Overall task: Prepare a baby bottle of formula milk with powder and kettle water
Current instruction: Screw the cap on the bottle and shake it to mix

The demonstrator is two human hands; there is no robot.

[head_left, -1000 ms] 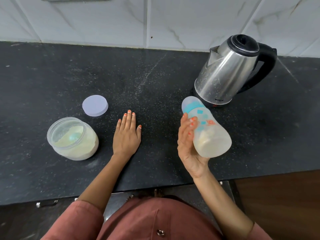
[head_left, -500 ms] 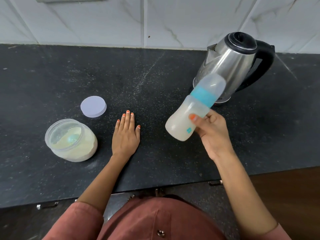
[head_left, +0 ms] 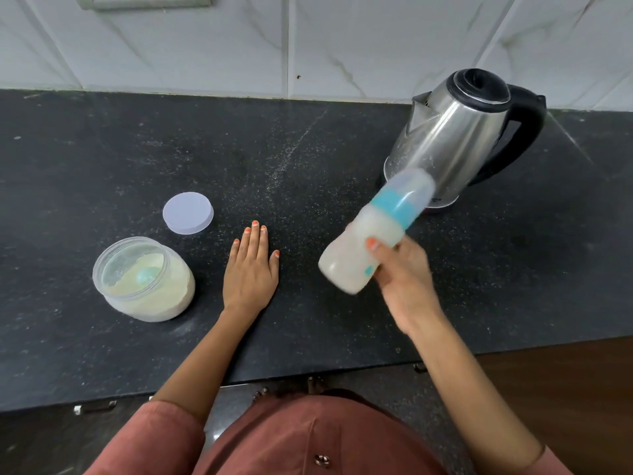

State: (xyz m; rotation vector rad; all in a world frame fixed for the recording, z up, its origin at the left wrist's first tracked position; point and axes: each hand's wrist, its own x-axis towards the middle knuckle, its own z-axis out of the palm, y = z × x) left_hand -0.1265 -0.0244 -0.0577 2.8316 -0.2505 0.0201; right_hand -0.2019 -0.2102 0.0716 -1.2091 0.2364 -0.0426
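Near left, the open powder jar sits on the counter, its lid just behind. The left hand lies flat, fingers straight, holding nothing. Then the right hand, its grip curled round the capped, milky bottle, tilted in mid-air before the kettle. It looks like shaking: a loose collar would spray formula, and a wide swing could clip the kettle.

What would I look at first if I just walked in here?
Probably the milky baby bottle with its blue ring, held tilted above the dark counter by the right hand, right of the middle. Next comes the shiny steel kettle standing behind it at the back right. On the left is an open jar of powder, beside the left hand lying flat.
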